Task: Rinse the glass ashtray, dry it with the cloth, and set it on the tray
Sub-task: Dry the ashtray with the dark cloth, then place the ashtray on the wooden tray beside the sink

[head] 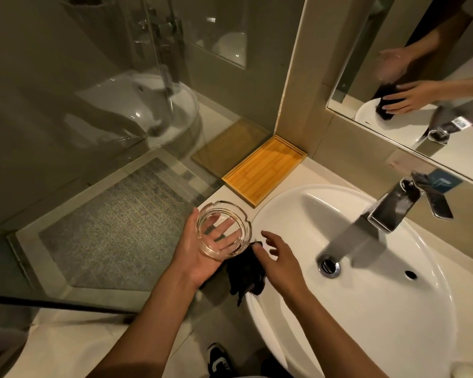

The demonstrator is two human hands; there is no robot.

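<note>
The left hand (pixel 200 257) carries the glass ashtray (pixel 224 231) on an upturned palm, fingers spread beneath its base and the thumb against the left wall. The ashtray sits above the counter's near left corner, just left of the basin (pixel 366 309), mouth facing up. The right hand (pixel 280 264) hovers with fingers spread and gripping nothing, its fingertips touching or nearly touching the dark cloth (pixel 246 271) that lies crumpled over the basin's left rim.

The step in hand appears to be taking up the cloth for drying. Gather it in a full-hand grasp, not by one corner. Steady the ashtray with thumb and fingers around its wall before wiping; wet glass slips. Wipe the bowl, rim notches, then the underside. The wooden tray (pixel 265 170) waits beyond, at the far left wall.
</note>
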